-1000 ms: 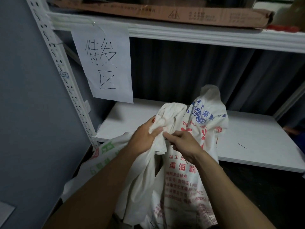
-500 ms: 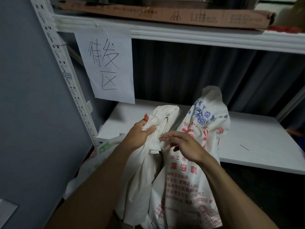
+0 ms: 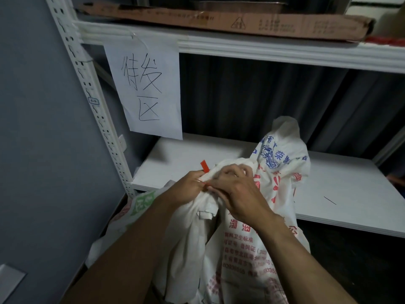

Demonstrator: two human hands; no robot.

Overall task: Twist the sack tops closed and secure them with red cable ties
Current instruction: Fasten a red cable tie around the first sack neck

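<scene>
Sack neck, in front of the lower shelf, is gripped bunched by the left hand; the red cable tie is pinched by the right hand. Fabric looks soft and limp, best held just under the tie

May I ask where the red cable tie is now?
Head view, left of centre: the red cable tie pokes up between left hand and right hand atop the white sack.

a plain white sack stands upright, its top bunched together, with a red cable tie poking up at the bunch's left side. touching it on the right stands a printed sack with red and blue lettering, its top drawn into an upright peak.
</scene>
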